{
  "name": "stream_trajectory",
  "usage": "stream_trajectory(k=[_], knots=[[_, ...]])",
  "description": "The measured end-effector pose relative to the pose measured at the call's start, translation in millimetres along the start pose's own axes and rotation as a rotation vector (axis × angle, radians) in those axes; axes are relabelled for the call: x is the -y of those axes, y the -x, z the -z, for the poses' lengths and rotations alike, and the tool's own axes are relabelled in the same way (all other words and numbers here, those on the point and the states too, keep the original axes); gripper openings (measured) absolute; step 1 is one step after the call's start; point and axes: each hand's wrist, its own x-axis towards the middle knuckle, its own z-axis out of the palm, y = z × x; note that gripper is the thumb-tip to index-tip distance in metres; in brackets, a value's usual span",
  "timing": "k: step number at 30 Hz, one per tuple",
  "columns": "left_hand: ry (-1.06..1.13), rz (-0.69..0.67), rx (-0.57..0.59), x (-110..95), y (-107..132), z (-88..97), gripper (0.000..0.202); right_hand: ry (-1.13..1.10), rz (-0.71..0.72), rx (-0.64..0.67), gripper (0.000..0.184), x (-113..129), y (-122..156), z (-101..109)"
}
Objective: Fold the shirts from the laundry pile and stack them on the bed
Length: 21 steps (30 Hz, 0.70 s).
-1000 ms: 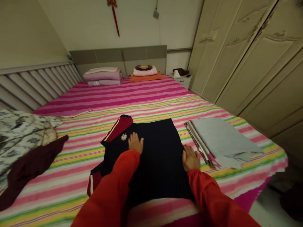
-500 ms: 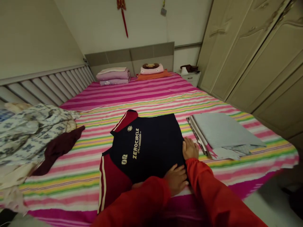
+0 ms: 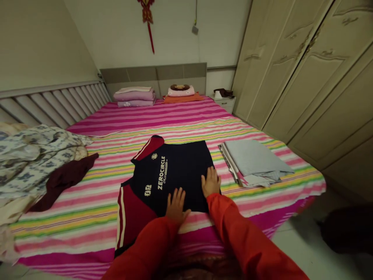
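A navy T-shirt (image 3: 186, 165) with dark red sleeves and "ZEROCIRCLE" lettering lies spread flat on the striped bedsheet (image 3: 96, 194), its collar toward the left. My left hand (image 3: 176, 206) rests on the shirt's near side edge, palm down with the fingers spread. Near the hem on the right, my right hand (image 3: 211, 182) lies flat on the fabric, fingers stretched out. Neither hand grips anything. My red sleeves hide part of the near shirt sleeve's lower edge.
Folded light-grey clothes (image 3: 255, 157) are stacked right of the shirt. To the left lie a floral cloth (image 3: 43, 155) and a maroon garment (image 3: 65, 181) in a loose heap. Folded bedding (image 3: 135, 95) sits by the headboard (image 3: 140, 77). A wardrobe (image 3: 314, 85) stands along the right.
My left hand has moved left along the shirt's near edge, away from the hem corner. My right hand has shifted slightly onto the fabric with fingers extended. The camera view has turned a little.
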Motion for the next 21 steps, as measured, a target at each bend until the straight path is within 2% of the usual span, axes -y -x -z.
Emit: stream_trajectory(k=[2, 4, 6, 9, 11, 13, 17, 19, 21], knots=[[0.054, -0.147, 0.120, -22.5, 11.0, -10.6, 0.067, 0.000, 0.224, 0.059, 0.054, 25.2, 26.7, -6.1], [0.124, -0.252, 0.222, -36.3, 19.6, -11.8, 0.065, 0.005, 0.391, 0.114, 0.052, 34.7, 46.9, -9.8], [0.205, -0.312, 0.276, -39.3, 26.0, -4.4, 0.064, 0.029, 0.439, 0.118, 0.051, 24.1, 53.0, -9.7], [0.308, -0.308, 0.322, -26.6, 34.1, 16.2, 0.060, 0.078, 0.416, 0.060, 0.050, -15.5, 36.6, -4.8], [0.320, -0.219, 0.328, -9.8, 41.4, 31.1, 0.055, 0.111, 0.344, 0.027, 0.050, -41.3, 20.4, -0.8], [0.271, -0.049, 0.258, 12.2, 53.0, 44.4, 0.054, 0.132, 0.256, -0.007, 0.050, -57.4, 10.2, 2.6], [0.076, 0.353, 0.077, 61.5, 95.7, 61.8, 0.057, 0.136, 0.163, -0.061, 0.049, -60.9, 13.7, 6.3], [0.022, 0.439, 0.097, 80.5, 124.5, 65.4, 0.061, 0.133, 0.146, -0.075, 0.050, -57.1, 20.4, 7.1], [0.035, 0.434, 0.126, 91.1, 153.3, 67.3, 0.059, 0.128, 0.139, -0.087, 0.050, -55.1, 25.8, 8.2]])
